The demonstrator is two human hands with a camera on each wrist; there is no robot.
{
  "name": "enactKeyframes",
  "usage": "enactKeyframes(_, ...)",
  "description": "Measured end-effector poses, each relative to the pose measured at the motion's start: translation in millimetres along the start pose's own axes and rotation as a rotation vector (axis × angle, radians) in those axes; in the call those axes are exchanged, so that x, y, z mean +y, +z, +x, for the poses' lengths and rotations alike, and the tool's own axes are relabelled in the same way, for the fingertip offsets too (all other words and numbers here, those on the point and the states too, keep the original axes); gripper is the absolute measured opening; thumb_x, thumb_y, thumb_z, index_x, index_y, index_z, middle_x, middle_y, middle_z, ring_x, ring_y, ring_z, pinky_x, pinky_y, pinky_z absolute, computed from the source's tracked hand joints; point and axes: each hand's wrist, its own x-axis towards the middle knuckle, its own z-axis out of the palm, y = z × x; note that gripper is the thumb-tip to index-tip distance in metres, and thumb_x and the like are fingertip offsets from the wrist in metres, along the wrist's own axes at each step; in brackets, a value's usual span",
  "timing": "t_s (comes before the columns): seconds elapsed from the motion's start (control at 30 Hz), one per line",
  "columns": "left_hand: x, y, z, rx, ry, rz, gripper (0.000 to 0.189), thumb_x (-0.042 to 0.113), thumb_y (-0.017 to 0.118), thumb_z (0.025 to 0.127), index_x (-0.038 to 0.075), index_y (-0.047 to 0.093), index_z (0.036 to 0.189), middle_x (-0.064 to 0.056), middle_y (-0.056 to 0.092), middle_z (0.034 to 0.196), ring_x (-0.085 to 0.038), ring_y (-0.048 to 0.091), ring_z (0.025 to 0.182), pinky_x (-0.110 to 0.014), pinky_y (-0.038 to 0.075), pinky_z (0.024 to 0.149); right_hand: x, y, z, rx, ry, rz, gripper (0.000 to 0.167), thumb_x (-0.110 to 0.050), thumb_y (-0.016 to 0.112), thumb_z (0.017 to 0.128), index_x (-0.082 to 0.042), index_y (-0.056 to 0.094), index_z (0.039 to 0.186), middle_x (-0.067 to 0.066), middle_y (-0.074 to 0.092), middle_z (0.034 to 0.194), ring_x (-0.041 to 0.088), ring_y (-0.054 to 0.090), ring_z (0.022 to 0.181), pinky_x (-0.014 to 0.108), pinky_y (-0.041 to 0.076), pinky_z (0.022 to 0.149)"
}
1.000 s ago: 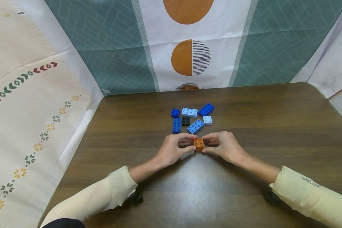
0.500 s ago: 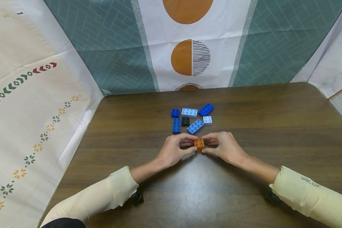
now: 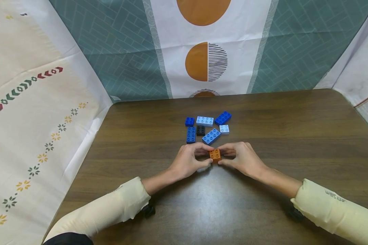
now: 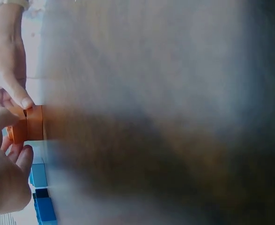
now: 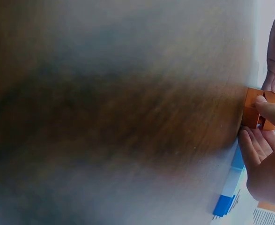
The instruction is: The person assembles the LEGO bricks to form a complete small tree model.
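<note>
Two orange toy bricks sit one over the other at the middle of the table. The upper orange brick (image 3: 215,154) shows its studs in the head view; the lower orange brick (image 4: 35,123) stands on the tabletop, mostly covered from above. From the left, my left hand (image 3: 188,159) pinches the upper brick between thumb and fingers. My right hand (image 3: 245,159) grips the lower brick from the right, its thumb (image 5: 263,105) near the seam. A narrow gap shows between the bricks in the right wrist view, with the upper one slightly tilted.
Just beyond the hands lie a medium-blue brick (image 3: 211,136), a darker blue brick (image 3: 191,135), a black brick (image 3: 200,130) and a pale square brick (image 3: 224,129). Farther back are a light-blue brick (image 3: 204,121) and two deep-blue ones. A patterned cloth (image 3: 125,51) hangs behind the table.
The upper orange brick and my left thumb have shifted very slightly to the right. My right hand and the blue bricks stay where they were.
</note>
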Motion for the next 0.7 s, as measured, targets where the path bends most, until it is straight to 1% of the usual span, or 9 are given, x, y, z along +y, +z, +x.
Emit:
enactKeyframes(0.1, 0.8, -0.1, 0.5, -0.002, 0.011, 0.032, 0.035, 0.001, 0.084, 0.090, 0.005, 0.074, 0.124, -0.007, 0.074, 0.124, -0.020, 0.074, 0.114, -0.027, 0.058, 0.097, 0.3, -0.8, -0.6, -0.010, 0.015, -0.003, 0.041, -0.006, 0.089, 0.087, 0.003, 0.075, 0.124, 0.018, 0.076, 0.121, 0.032, 0.076, 0.108, 0.043, 0.062, 0.091)
enactKeyframes(0.23, 2.0, -0.3, 2.1, -0.008, 0.032, 0.046, 0.035, 0.001, 0.085, 0.090, 0.004, 0.074, 0.123, -0.009, 0.074, 0.123, -0.022, 0.074, 0.113, -0.027, 0.058, 0.095, -0.4, -2.8, -1.2, -0.029, 0.040, 0.011, 0.044, -0.014, 0.088, 0.090, 0.002, 0.074, 0.129, 0.016, 0.076, 0.122, 0.028, 0.076, 0.108, 0.039, 0.062, 0.090)
enactKeyframes(0.3, 2.5, -0.6, 2.7, -0.015, 0.039, 0.049, 0.035, 0.002, 0.085, 0.090, 0.004, 0.074, 0.123, -0.009, 0.074, 0.123, -0.022, 0.074, 0.113, -0.027, 0.058, 0.095, -1.6, -3.8, -1.1, -0.029, 0.035, 0.012, 0.044, -0.017, 0.086, 0.092, 0.000, 0.074, 0.131, 0.014, 0.076, 0.123, 0.026, 0.076, 0.109, 0.039, 0.062, 0.091)
enactKeyframes(0.4, 3.8, -1.1, 3.3, -0.022, 0.045, 0.048, 0.034, 0.001, 0.084, 0.090, 0.004, 0.074, 0.123, -0.010, 0.074, 0.124, -0.023, 0.074, 0.113, -0.027, 0.059, 0.095, -3.3, -4.3, -0.8, -0.017, 0.008, 0.005, 0.041, -0.017, 0.085, 0.093, -0.004, 0.075, 0.131, 0.011, 0.077, 0.123, 0.024, 0.075, 0.111, 0.040, 0.061, 0.092)
enactKeyframes(0.5, 4.6, -1.2, 3.6, -0.026, 0.037, 0.039, 0.035, 0.001, 0.083, 0.090, 0.003, 0.073, 0.123, -0.010, 0.074, 0.124, -0.023, 0.074, 0.113, -0.026, 0.058, 0.094, -4.7, -4.3, -0.6, -0.002, -0.018, -0.017, 0.037, -0.015, 0.084, 0.093, -0.006, 0.077, 0.129, 0.008, 0.078, 0.120, 0.023, 0.076, 0.110, 0.043, 0.061, 0.092)
enactKeyframes(0.63, 4.2, -0.6, 3.4, -0.025, 0.023, 0.033, 0.035, 0.000, 0.083, 0.090, 0.003, 0.073, 0.124, -0.010, 0.074, 0.124, -0.022, 0.075, 0.111, -0.024, 0.058, 0.093, -5.6, -4.2, -0.6, 0.003, -0.023, -0.023, 0.035, -0.014, 0.085, 0.093, -0.006, 0.078, 0.126, 0.009, 0.078, 0.118, 0.024, 0.076, 0.109, 0.043, 0.062, 0.091)
enactKeyframes(0.7, 3.8, -0.1, 3.4, -0.024, 0.027, 0.035, 0.036, 0.000, 0.083, 0.090, 0.003, 0.073, 0.124, -0.010, 0.074, 0.124, -0.022, 0.075, 0.111, -0.024, 0.058, 0.093, -5.3, -4.2, -0.6, 0.004, -0.020, -0.020, 0.034, -0.013, 0.085, 0.092, -0.006, 0.079, 0.125, 0.009, 0.079, 0.117, 0.024, 0.076, 0.109, 0.043, 0.062, 0.091)
